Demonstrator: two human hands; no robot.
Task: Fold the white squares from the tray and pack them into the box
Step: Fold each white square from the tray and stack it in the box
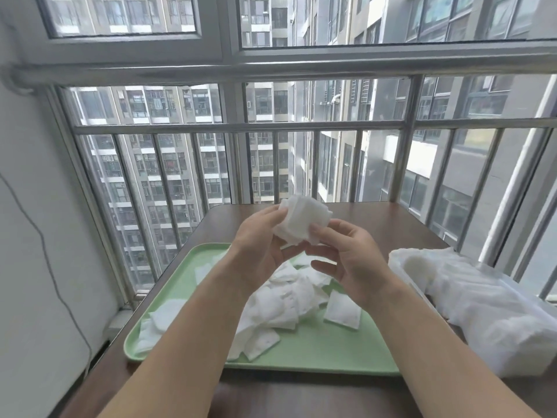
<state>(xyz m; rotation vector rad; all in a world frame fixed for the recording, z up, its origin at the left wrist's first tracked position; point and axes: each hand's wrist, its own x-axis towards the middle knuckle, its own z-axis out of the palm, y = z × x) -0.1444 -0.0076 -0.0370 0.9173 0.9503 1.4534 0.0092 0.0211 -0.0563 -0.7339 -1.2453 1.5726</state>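
In the head view, both hands are raised above the far part of the tray, and together they hold a small stack of white squares (301, 220). The left hand (259, 245) grips the stack from its left side, with the fingers curled around the edge. The right hand (352, 260) pinches the lower right corner of the same stack between the thumb and the upper fingers; its lower fingers are loosely spread and touch nothing. The stack is in the air, a little fanned, so that several layers show at its top edge. Below the hands, the green tray (316, 351) lies on the brown table (376, 218). On the tray there is a loose heap of white squares (283, 303) near the middle, some more lie at the left corner, and one single square (343, 312) lies apart, just right of the heap. The box (394, 263) stands on the table to the right of the tray, near it; it looks translucent and white material rises over its rim, but I cannot tell if these are folded squares. Behind the table there is a metal railing (241, 126) before the window.
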